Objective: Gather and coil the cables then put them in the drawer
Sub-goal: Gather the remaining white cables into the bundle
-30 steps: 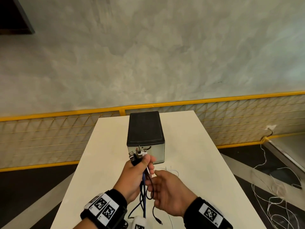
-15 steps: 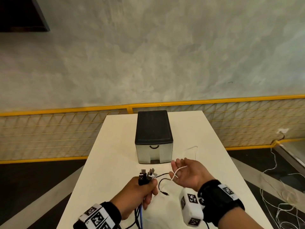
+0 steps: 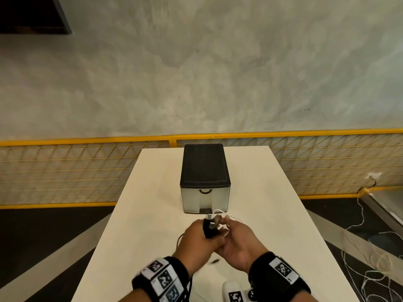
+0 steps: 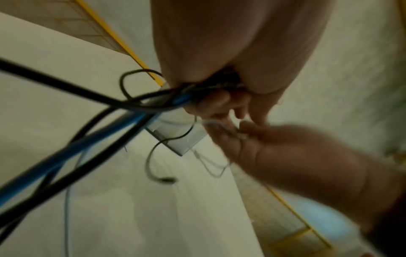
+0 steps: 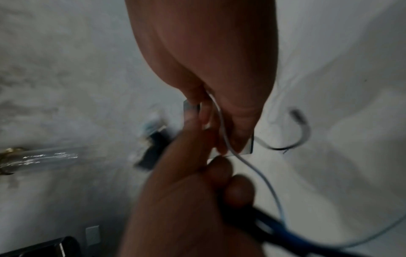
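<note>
My left hand grips the cable bundle w/ plugs up, right hand pinches the white cable right beside it, both over counter middle, drawer box shut toward far edge.

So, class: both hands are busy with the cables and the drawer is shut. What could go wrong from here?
1. The left hand grips the cable bundle only near the plugs; the long black and blue lengths hang loose and may tangle before coiling.
2. The thin white cable pinched by the right hand could slip from that light grip.
3. The drawer is closed, so a hand must let go to open it.
</note>
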`<state>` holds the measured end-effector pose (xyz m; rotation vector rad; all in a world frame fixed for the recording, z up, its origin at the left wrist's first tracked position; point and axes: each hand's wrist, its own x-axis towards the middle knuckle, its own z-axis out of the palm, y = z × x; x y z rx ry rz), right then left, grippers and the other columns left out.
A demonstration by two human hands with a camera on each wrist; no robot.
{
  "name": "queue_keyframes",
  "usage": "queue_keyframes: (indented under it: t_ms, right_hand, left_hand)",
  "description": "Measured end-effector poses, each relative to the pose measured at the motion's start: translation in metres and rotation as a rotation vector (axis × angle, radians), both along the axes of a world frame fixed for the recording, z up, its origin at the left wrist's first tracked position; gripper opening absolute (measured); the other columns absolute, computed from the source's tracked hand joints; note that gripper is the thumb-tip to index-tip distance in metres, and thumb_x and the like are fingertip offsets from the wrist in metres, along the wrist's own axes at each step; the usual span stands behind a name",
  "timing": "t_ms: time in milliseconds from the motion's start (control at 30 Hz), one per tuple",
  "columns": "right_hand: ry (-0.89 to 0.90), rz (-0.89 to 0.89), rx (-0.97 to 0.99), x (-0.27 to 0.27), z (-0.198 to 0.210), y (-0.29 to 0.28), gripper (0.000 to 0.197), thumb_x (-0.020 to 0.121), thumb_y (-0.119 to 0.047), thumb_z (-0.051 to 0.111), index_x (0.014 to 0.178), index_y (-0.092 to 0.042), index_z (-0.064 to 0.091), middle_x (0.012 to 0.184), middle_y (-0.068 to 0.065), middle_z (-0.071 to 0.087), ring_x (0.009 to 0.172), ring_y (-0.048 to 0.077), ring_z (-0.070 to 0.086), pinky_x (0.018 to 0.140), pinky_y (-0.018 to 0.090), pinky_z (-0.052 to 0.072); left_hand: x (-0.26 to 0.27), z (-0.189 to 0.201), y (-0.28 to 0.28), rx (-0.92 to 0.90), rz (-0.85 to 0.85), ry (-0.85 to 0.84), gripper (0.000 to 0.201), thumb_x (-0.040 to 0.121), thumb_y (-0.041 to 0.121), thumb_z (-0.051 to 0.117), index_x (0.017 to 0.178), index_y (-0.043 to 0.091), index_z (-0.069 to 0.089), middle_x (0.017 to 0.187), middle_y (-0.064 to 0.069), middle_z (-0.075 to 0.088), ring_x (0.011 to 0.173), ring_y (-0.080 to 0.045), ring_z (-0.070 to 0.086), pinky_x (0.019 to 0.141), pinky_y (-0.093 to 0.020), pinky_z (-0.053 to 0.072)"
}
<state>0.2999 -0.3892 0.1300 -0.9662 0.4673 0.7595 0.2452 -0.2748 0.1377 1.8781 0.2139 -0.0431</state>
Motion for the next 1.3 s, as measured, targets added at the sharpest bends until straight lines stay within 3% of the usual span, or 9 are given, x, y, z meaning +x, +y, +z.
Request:
queue_keyframes:
  t_ms: [133, 267, 467, 567, 700, 833, 1000, 1067, 1300]
  right_hand:
    - [0.026, 0.057, -0.022, -0.003, 0.005, 0.002, 0.038, 0.101, -0.03, 0.04, 0.095, -0.004, 0.067, 0.089, 0.02, 0.071, 0.077, 0.031, 0.067, 0.064, 0.038, 0.054]
    - [0.035, 0.066, -0.092, -0.001, 0.003, 0.0, 0.026, 0.096, -0.025, 0.048, 0.088, -0.009, 0.067, 0.093, 0.016, 0.073, 0.088, 0.031, 0.066, 0.081, 0.041, 0.05]
    - [0.038, -0.141, -0.031, 0.035, 0.007, -0.03, 0.029, 0.099, -0.021, 0.044, 0.075, -0.017, 0.058, 0.052, -0.002, 0.06, 0.067, 0.017, 0.058, 0.066, 0.032, 0.044]
    - [0.012, -0.144, -0.021, 0.031, 0.003, -0.029, 0.03, 0.1, -0.026, 0.043, 0.077, -0.016, 0.058, 0.05, -0.002, 0.056, 0.062, 0.017, 0.055, 0.065, 0.031, 0.044]
    - [-0.043, -0.153, -0.039, 0.02, -0.005, -0.022, 0.024, 0.102, -0.026, 0.041, 0.091, -0.014, 0.059, 0.069, 0.006, 0.059, 0.072, 0.023, 0.06, 0.066, 0.035, 0.046]
    - [-0.09, -0.126, -0.09, 0.013, -0.009, -0.022, 0.019, 0.101, -0.024, 0.04, 0.099, -0.014, 0.056, 0.072, 0.01, 0.059, 0.075, 0.029, 0.063, 0.065, 0.035, 0.046]
    - [-0.222, 0.016, -0.17, -0.001, -0.015, -0.012, 0.029, 0.102, -0.027, 0.037, 0.112, -0.008, 0.057, 0.089, 0.013, 0.074, 0.092, 0.032, 0.07, 0.075, 0.037, 0.047]
    - [-0.182, 0.024, -0.12, -0.006, -0.015, -0.006, 0.029, 0.1, -0.021, 0.039, 0.111, -0.005, 0.06, 0.1, 0.017, 0.073, 0.094, 0.033, 0.07, 0.074, 0.035, 0.05]
    - [-0.071, 0.171, 0.016, -0.015, -0.011, -0.011, 0.031, 0.097, -0.034, 0.041, 0.103, -0.017, 0.067, 0.097, 0.011, 0.073, 0.084, 0.026, 0.066, 0.076, 0.04, 0.046]
  left_hand:
    - [-0.001, -0.008, -0.001, 0.111, 0.04, -0.006, 0.029, 0.071, 0.018, 0.075, 0.074, 0.046, 0.068, 0.085, 0.008, 0.075, 0.084, -0.006, 0.069, 0.079, -0.027, 0.054]
    - [-0.009, -0.015, 0.008, 0.039, -0.075, 0.112, 0.012, 0.068, 0.019, 0.074, 0.075, 0.029, 0.072, 0.075, 0.012, 0.072, 0.073, -0.004, 0.064, 0.074, -0.024, 0.05]
    - [-0.049, -0.04, 0.045, 0.054, -0.341, 0.439, 0.011, 0.066, 0.015, 0.08, 0.071, 0.023, 0.074, 0.08, 0.007, 0.073, 0.078, -0.004, 0.065, 0.08, -0.02, 0.052]
    - [-0.054, -0.044, 0.053, -0.032, -0.225, 0.368, 0.011, 0.067, 0.019, 0.081, 0.075, 0.019, 0.074, 0.083, 0.006, 0.073, 0.083, -0.01, 0.065, 0.082, -0.024, 0.05]
    - [-0.037, -0.016, 0.046, -0.34, 0.128, 0.191, 0.004, 0.086, 0.005, 0.069, 0.088, 0.009, 0.069, 0.047, 0.009, 0.045, 0.041, -0.009, 0.037, 0.043, -0.019, 0.029]
    - [-0.01, 0.009, 0.047, -0.372, 0.251, 0.064, 0.033, 0.083, -0.008, 0.053, 0.102, 0.011, 0.072, 0.048, 0.008, 0.048, 0.042, -0.011, 0.027, 0.043, -0.021, 0.021]
    - [-0.004, 0.015, 0.011, -0.228, 0.051, 0.06, 0.005, 0.087, 0.017, 0.067, 0.086, 0.017, 0.072, 0.047, 0.012, 0.055, 0.036, -0.003, 0.042, 0.039, -0.018, 0.034]
    - [-0.004, 0.004, -0.005, -0.146, 0.006, 0.054, 0.004, 0.082, 0.021, 0.073, 0.086, 0.02, 0.073, 0.063, 0.01, 0.072, 0.056, -0.004, 0.066, 0.058, -0.026, 0.057]
    - [-0.001, -0.014, -0.014, -0.146, 0.006, 0.076, 0.024, 0.073, 0.007, 0.076, 0.095, 0.016, 0.074, 0.092, -0.003, 0.078, 0.09, -0.015, 0.073, 0.08, -0.028, 0.057]
